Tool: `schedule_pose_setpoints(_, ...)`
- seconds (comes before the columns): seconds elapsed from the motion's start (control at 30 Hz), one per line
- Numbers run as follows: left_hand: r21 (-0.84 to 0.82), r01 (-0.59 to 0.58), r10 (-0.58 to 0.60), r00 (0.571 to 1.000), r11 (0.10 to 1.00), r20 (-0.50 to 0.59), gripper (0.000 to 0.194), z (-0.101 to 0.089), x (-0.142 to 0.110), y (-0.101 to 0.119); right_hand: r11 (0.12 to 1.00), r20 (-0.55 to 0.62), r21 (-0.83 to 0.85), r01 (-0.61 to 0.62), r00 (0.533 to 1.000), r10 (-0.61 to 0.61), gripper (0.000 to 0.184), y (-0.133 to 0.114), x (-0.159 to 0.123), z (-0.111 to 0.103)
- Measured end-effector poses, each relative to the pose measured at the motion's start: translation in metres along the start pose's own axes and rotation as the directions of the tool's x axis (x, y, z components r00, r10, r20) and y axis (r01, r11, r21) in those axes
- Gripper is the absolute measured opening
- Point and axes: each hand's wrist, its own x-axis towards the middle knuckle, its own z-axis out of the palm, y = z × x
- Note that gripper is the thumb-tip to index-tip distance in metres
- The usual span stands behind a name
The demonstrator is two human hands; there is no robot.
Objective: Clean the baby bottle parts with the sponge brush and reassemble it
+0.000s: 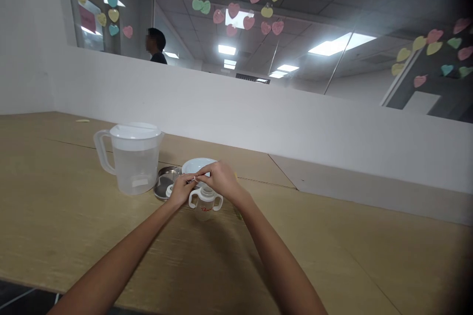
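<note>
Above a clear baby bottle with two white side handles, my left hand and my right hand meet at the fingertips. Between them they pinch a small white piece, too small to name. The bottle stands upright on the table with its neck uncovered and red print on its front. Just left of my left hand, a white bottle collar lies at the edge of a round metal tray. Behind my hands sits a white bowl, partly covered by them.
A large translucent pitcher with a white lid and liquid inside stands left of the tray on the wooden table. Behind the table rises a white wall with windows bearing heart-shaped notes. A person is beyond the glass.
</note>
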Motion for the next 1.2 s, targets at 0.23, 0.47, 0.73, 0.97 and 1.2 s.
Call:
schedule_pose_setpoints(0.23, 0.022, 0.004, -0.005, 0.999, 1.0, 0.036, 0.031, -0.002, 0.0, 0.005, 0.996, -0.04, 0.087, -0.013, 0.999, 0.016, 0.015, 0.015, 0.004, 0.01)
schedule_pose_setpoints(0.47, 0.029, -0.009, 0.007, 0.998, 1.0, 0.068, 0.031, -0.002, 0.0, 0.005, 0.996, -0.043, 0.084, -0.017, 0.999, 0.021, 0.016, 0.021, 0.007, 0.02)
schedule_pose_setpoints(0.73, 0.057, -0.01, 0.006, 0.998, 0.998, 0.07, 0.026, -0.003, 0.0, 0.006, 0.996, 0.0, 0.052, -0.075, 0.997, 0.075, 0.016, 0.033, 0.009, 0.035)
schedule_pose_setpoints(0.97, 0.011, 0.021, -0.021, 0.999, 1.0, 0.049, 0.029, -0.003, 0.0, 0.006, 0.998, -0.015, 0.052, -0.022, 1.0, 0.022, 0.018, 0.019, 0.004, 0.014)
schedule_pose_setpoints(1.2, 0.004, 0.017, -0.017, 0.999, 1.0, 0.05, 0.029, -0.003, 0.0, 0.009, 0.992, 0.0, -0.129, -0.007, 1.0, 0.007, 0.022, 0.007, 0.003, 0.009)
